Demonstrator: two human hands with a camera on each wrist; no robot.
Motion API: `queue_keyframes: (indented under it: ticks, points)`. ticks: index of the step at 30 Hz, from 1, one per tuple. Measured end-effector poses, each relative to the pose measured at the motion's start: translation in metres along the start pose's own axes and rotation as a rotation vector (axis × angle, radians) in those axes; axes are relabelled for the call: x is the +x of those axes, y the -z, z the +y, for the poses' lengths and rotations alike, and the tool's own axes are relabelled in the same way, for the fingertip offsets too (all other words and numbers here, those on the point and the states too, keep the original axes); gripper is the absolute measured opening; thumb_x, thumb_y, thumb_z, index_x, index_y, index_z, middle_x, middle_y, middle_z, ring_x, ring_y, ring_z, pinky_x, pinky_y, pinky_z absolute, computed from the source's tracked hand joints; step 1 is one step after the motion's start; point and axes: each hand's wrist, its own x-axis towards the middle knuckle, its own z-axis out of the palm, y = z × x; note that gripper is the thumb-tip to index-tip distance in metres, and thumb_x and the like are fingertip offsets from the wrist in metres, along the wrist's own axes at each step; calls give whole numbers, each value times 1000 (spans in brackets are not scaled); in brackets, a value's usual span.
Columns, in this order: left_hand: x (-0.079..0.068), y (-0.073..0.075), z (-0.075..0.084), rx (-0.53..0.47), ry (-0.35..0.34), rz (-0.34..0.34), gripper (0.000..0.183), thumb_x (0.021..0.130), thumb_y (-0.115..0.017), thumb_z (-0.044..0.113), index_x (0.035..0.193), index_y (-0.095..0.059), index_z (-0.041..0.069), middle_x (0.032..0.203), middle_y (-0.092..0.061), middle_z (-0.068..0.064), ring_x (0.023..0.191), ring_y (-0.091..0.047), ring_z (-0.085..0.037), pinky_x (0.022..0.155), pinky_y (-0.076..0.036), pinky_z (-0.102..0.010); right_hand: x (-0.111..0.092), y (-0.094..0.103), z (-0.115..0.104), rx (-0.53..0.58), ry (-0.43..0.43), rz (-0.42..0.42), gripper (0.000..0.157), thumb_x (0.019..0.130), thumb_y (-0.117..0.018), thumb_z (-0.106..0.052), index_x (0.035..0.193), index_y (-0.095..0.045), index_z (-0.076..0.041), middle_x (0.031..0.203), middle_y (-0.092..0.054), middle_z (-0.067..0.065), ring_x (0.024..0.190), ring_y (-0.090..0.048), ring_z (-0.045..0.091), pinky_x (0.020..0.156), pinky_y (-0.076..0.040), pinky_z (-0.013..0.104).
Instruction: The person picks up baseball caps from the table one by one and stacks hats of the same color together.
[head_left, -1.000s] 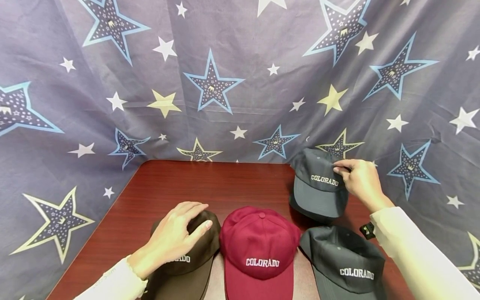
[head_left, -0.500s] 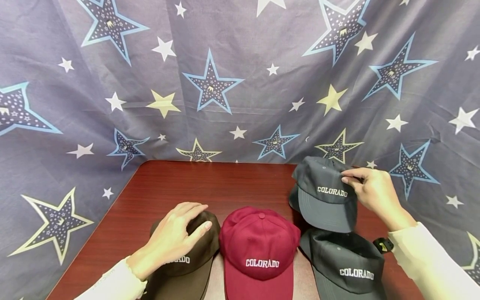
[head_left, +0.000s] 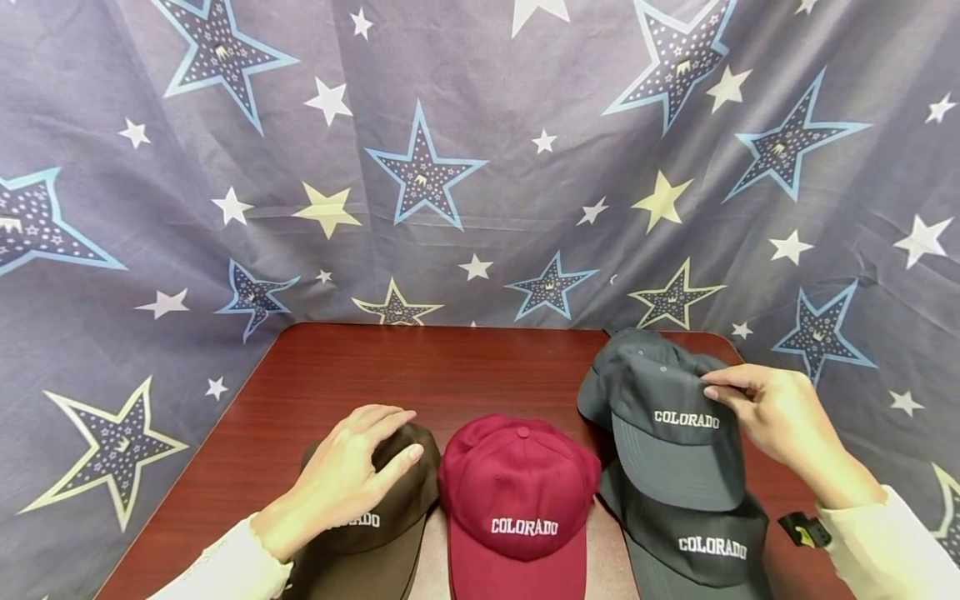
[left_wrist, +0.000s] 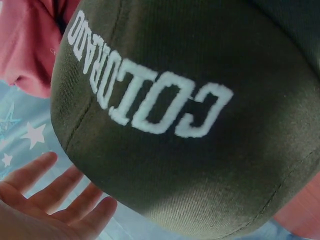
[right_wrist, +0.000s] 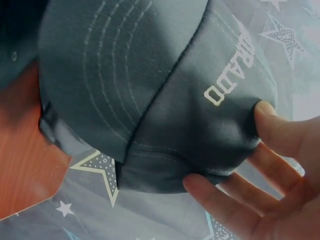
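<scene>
My right hand point(head_left: 780, 417) pinches the side of a dark slate baseball cap point(head_left: 675, 450), thumb on the outside. COLORADO is stitched across the cap's front, and its brim points down toward me. Behind it shows part of a similar dark cap point(head_left: 596, 396); in front, its brim overlaps the crown of another dark cap point(head_left: 648, 533). On the left, my left hand point(head_left: 345, 471) lies over the side of an olive-brown cap point(head_left: 397, 500), fingers loosely extended. The left wrist view shows those fingers point(left_wrist: 65, 190) along the olive-brown cap's edge.
A maroon cap point(head_left: 517, 492) sits between the olive-brown and front dark caps. All stand on a reddish-brown table point(head_left: 420, 367). A star-patterned grey cloth point(head_left: 480, 225) hangs behind and beside it. A small black device point(head_left: 804, 530) is at my right wrist.
My right hand has brought the pinched cap nearer to me and rightward, from the back cap to over the front dark cap. The left hand has stayed where it was.
</scene>
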Motion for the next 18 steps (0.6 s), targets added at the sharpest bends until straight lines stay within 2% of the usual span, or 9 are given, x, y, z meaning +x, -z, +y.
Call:
queue_keyframes:
  ticks: [5,8,12,18]
  points:
    - [0,0,0,1,3,-1,46,95,-72,41,131,-69,14,125,-67,0,123,-59,-23,105,-46,-45,-9,11,1,-1,32,-21,27,69,-91,-3,89,-82,-19,82,-77,-3,75,-55,-16,62,-44,10]
    - [0,0,0,3,4,0,45,94,-72,41,131,-69,14,125,-68,0,123,-59,-23,105,-46,-45,-14,15,2,19,61,-34,30,67,-92,-1,88,-82,-20,81,-76,-4,76,-56,-18,63,-45,8]
    - [0,0,1,4,1,3,45,94,-72,41,130,-69,14,124,-68,-1,123,-59,-22,105,-46,-45,-22,19,2,33,82,-54,33,64,-92,0,88,-82,-22,81,-76,-6,78,-57,-20,64,-46,6]
    - [1,0,1,4,-15,15,44,94,-73,39,129,-70,13,124,-68,-2,122,-60,-24,104,-47,-46,-35,24,0,43,65,-92,35,64,-92,1,87,-81,-24,80,-75,-10,76,-59,-17,62,-45,6]
